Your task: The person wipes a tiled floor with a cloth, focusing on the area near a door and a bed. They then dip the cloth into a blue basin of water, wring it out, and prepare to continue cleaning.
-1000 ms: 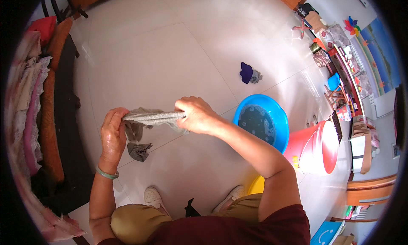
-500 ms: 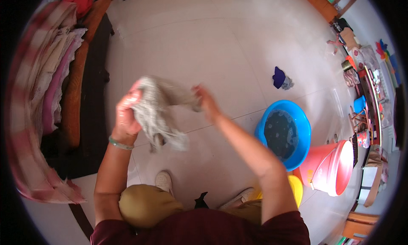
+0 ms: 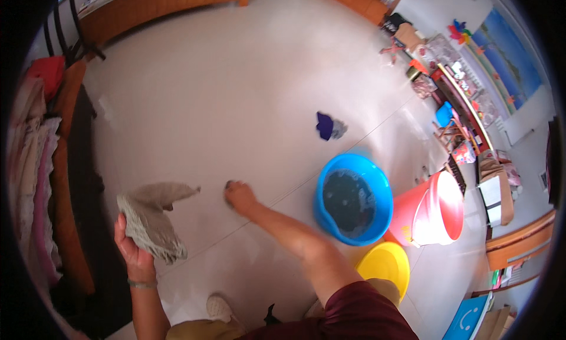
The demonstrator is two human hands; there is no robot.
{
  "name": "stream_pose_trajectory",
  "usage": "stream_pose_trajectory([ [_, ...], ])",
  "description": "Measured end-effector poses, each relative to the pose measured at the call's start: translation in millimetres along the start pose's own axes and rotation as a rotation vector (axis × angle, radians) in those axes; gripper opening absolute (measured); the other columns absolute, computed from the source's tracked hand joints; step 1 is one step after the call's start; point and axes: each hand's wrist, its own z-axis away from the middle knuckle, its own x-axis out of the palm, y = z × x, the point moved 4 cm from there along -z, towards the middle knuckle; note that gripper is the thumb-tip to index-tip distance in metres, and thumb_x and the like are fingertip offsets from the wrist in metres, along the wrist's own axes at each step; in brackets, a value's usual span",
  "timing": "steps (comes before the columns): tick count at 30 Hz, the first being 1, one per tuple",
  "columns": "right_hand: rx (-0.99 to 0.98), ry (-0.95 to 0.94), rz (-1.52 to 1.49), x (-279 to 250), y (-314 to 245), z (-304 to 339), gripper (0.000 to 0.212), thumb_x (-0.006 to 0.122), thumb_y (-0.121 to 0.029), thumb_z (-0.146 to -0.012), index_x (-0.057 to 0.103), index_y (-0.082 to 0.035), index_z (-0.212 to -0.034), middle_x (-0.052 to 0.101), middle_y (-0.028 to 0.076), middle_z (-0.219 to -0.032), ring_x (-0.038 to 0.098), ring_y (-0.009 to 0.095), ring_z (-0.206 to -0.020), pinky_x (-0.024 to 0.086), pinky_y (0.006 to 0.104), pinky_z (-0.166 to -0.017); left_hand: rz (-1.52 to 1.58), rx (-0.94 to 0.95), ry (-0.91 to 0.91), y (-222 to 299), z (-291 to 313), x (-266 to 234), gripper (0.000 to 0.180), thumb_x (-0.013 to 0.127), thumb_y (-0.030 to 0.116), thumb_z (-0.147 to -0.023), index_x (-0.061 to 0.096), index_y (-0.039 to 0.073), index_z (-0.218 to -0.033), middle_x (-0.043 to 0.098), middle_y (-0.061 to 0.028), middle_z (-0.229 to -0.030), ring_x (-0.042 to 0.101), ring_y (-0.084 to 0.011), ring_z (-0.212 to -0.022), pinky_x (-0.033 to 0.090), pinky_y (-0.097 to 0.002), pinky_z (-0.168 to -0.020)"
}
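My left hand grips a damp-looking grey-beige cloth with a ribbed edge. One narrow end of the cloth sticks out towards the right, and its lower part hangs down. Apart from the cloth, to its right, my right hand is closed above the floor. Something small and dark shows at its fingers, too unclear to name. A blue basin of murky, sudsy water stands right of my right forearm.
Beside the basin are a pink bucket and a yellow basin. A purple and grey cloth piece lies on the tiled floor. A wooden-edged seat with fabrics runs along the left. A cluttered table stands at the right.
The view has turned, so the basin and bucket appear farther left. My left hand has moved left and down with the cloth. My right hand, earlier by the cloth's end, is lower and apart from it.
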Motion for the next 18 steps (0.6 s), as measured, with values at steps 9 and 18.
stream_pose_trajectory([
  [9,0.285,-0.172,0.309,-156,148,-5,0.048,0.061,-0.043,-0.083,0.066,-0.001,-0.106,0.062,0.020,-0.108,0.057,0.033,-0.104,0.044,0.0439,-0.093,-0.132,-0.282,-0.153,-82,-1,50,0.054,0.061,0.008,-0.080,0.051,0.013,-0.133,0.057,-0.0075,-0.129,0.054,-0.0265,-0.116,0.044,-0.0446,-0.100],
  [18,0.492,-0.482,-2.170,-164,-29,27,0.062,0.037,-0.054,-0.098,0.038,-0.012,-0.143,0.049,0.007,-0.138,0.048,0.022,-0.124,0.039,0.0381,-0.104,-0.506,-0.287,-0.286,-127,13,151,0.081,0.062,-0.008,-0.067,0.037,0.016,-0.141,0.057,-0.0071,-0.120,0.056,-0.0248,-0.111,0.046,-0.0393,-0.099],
])
